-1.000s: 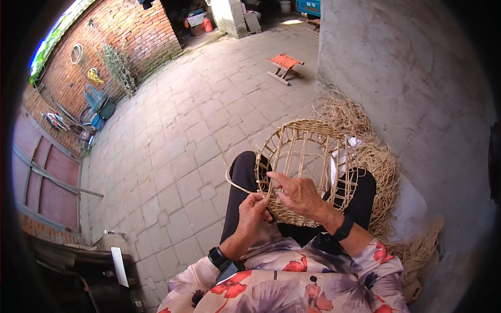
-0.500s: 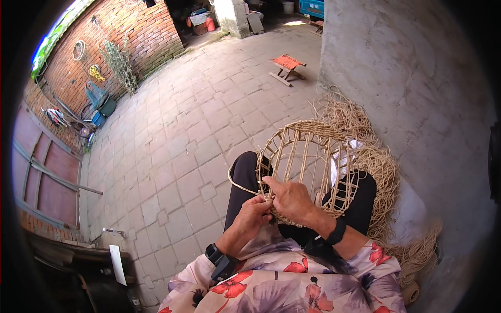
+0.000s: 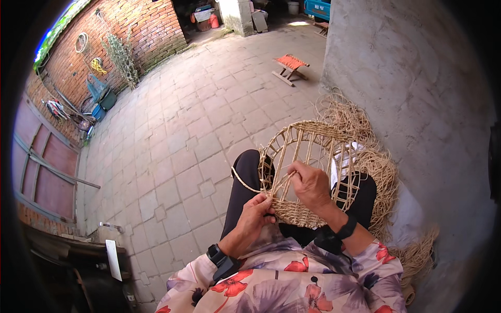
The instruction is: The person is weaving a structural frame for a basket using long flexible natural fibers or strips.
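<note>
A round, half-woven straw basket frame [image 3: 313, 156] rests on my lap, its ribs open at the top and its lower part tightly woven. My left hand [image 3: 257, 213] grips the woven lower rim at the left. My right hand [image 3: 310, 183] pinches a straw strand [image 3: 245, 182] among the ribs; the strand loops out to the left past the frame. Both wrists wear dark bands.
A heap of loose straw [image 3: 360, 130] lies by the grey wall [image 3: 407, 78] on my right. A small orange folding stool [image 3: 290, 68] stands on the paved yard ahead. A brick wall [image 3: 135, 31] with tools and a plant runs along the far left.
My right hand has shifted slightly up and right among the ribs, drawing the strand. My left hand has stayed on the lower rim.
</note>
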Demonstrator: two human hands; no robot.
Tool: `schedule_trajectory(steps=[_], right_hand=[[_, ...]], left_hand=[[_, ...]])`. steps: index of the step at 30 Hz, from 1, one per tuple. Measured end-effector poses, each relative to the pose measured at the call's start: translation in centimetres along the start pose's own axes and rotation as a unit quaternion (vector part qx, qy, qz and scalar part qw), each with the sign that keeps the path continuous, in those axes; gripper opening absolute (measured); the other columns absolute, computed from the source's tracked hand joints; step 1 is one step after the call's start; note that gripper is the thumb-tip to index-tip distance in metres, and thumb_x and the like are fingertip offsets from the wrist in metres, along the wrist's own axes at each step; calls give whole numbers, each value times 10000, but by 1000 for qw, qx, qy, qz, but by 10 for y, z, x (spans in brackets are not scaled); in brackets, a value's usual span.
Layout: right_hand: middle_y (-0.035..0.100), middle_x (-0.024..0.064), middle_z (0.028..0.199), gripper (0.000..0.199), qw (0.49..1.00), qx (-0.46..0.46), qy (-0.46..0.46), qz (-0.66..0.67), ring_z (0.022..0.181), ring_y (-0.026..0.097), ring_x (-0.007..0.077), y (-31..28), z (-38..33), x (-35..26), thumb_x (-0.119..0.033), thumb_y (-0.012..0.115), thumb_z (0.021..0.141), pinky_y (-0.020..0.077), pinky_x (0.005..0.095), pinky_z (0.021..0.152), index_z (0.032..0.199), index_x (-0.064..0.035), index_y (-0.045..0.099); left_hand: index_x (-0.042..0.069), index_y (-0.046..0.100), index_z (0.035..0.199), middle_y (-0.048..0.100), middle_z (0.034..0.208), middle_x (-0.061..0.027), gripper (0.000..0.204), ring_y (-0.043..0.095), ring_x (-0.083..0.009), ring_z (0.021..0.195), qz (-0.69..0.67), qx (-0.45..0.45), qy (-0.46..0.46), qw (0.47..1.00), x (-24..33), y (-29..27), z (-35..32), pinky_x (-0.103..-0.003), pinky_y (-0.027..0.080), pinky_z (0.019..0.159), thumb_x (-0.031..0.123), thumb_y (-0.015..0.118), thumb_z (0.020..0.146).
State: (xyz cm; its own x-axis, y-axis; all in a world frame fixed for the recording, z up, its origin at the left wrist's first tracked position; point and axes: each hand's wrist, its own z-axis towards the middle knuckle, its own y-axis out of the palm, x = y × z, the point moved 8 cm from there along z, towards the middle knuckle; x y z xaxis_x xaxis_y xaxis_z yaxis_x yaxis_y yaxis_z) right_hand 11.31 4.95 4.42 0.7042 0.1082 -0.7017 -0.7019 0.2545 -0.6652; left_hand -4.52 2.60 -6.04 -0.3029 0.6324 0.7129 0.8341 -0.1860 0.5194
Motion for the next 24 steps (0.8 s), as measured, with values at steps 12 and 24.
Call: schedule_trajectory(steps=[12,24], right_hand=[[557,0,710,197,844,-114,242,464,551,479,37,14,-77,47,-166,514,957,390,165,492,1105,-40,548],[604,2,756,242,880,-12,236,412,535,512,35,-35,-59,106,-262,560,971,395,173,475,1015,-30,611]], left_hand=[[34,605,1093,634,947,-21,172,582,-87,648,184,100,80,975,31,-17,-12,-240,532,584,110,592,940],[107,619,771,512,694,-45,88,565,-237,638,664,-20,532,525,60,84,-20,-369,449,547,137,701,766]])
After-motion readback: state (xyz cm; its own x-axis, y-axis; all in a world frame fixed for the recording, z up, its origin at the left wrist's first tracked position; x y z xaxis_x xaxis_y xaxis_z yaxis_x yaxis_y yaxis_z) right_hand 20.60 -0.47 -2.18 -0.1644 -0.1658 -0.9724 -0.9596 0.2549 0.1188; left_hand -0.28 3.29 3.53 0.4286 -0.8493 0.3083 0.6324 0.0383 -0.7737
